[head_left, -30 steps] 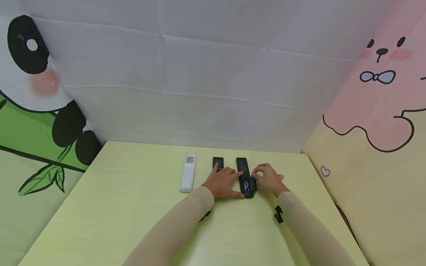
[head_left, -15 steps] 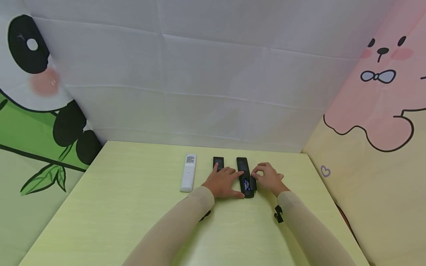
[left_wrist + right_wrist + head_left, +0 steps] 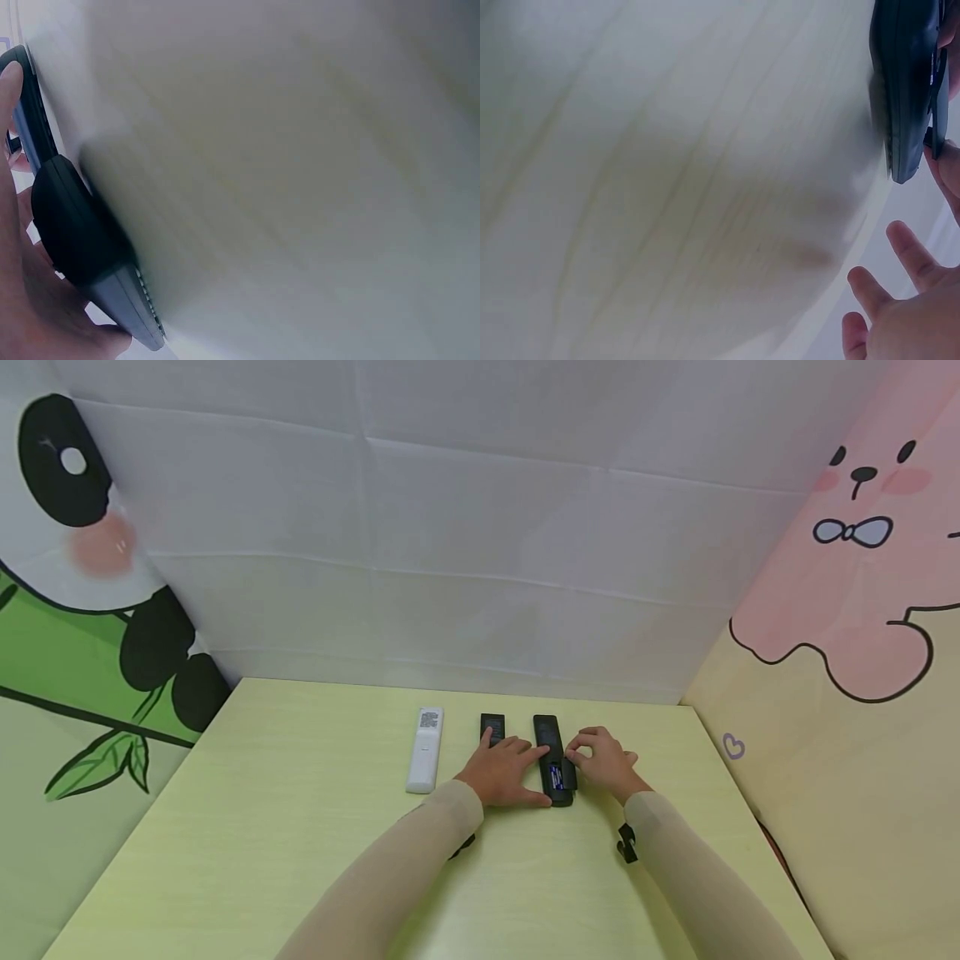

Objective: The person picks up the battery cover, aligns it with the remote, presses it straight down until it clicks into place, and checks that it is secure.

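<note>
A black remote control (image 3: 547, 733) lies back up, its battery compartment uncovered and blue batteries (image 3: 556, 777) showing inside. My left hand (image 3: 504, 774) spreads over the table, the index fingertip and thumb tip touching this remote. Beneath that hand is a second black remote (image 3: 492, 724), with only its top end visible in the head view. Beside the open compartment, my right hand (image 3: 602, 762) pinches the black battery cover (image 3: 570, 775) between thumb and index finger. In the right wrist view, the cover (image 3: 939, 112) stands tilted along the remote's edge (image 3: 904, 82).
To the left, a white remote (image 3: 426, 752) lies back up with a printed label. The pale wooden table (image 3: 285, 827) meets a white cloth backdrop (image 3: 480, 568) behind. A cartoon-printed side wall (image 3: 825, 693) borders the table on the right.
My right hand and the battery cover have shifted very slightly left, toward the remote. The left hand and the remotes stay where they were.
</note>
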Tool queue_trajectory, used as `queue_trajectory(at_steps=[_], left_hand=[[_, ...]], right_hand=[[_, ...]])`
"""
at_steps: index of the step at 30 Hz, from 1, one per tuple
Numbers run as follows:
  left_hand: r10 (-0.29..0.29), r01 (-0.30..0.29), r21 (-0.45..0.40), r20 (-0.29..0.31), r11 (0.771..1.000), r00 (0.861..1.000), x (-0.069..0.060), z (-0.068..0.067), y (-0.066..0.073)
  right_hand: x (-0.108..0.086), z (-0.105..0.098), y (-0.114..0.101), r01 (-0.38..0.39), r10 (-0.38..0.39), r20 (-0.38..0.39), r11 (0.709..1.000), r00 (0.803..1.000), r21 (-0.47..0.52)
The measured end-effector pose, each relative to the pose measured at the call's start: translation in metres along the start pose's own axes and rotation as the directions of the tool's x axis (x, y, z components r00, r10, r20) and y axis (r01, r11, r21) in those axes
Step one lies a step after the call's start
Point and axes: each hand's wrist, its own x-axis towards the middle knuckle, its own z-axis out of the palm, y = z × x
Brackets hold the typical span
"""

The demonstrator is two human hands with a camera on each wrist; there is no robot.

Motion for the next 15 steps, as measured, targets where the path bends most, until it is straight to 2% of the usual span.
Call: queue_trajectory(at_steps=[15], left_hand=[[0.003,-0.003,-0.007,-0.01,1.0,1.0,-0.0032,-0.0039,0.0015]], right_hand=[[0.0012,0.002,-0.0008,0.014,-0.014,-0.015,1.0,1.0,-0.001]])
